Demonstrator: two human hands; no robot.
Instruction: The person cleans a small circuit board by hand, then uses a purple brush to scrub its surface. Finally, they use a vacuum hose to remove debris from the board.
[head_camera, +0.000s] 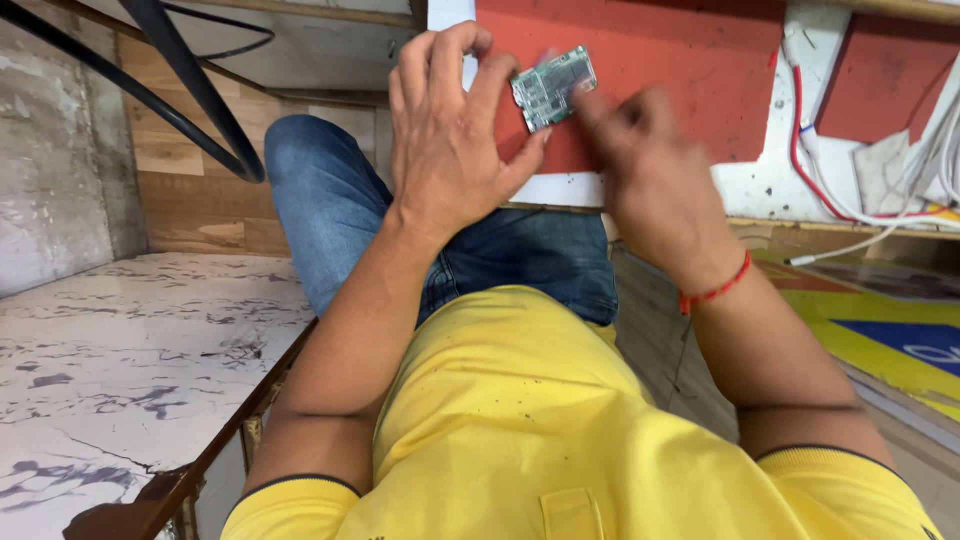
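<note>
Seated person in yellow shirt (520, 420) and jeans (330, 210), looking down over the lap at a bench. Red mat (680, 80) covers the bench top, white border at its near edge; white and red cables (830, 190) trail off to the right. Left hand (450, 130) is over the mat edge, fingers spread, thumb and fingertips pinching a small green circuit board (553, 87) by its edges, board held just above the mat. Right hand (650, 170), red thread at the wrist, is blurred; its fingertips are at the board's right side, grip not clear. Board looks light, thin, rigid, likely fragile: parts crowd its face. Best held by bare edges or corners, as the left hand does, not by the face.
</note>
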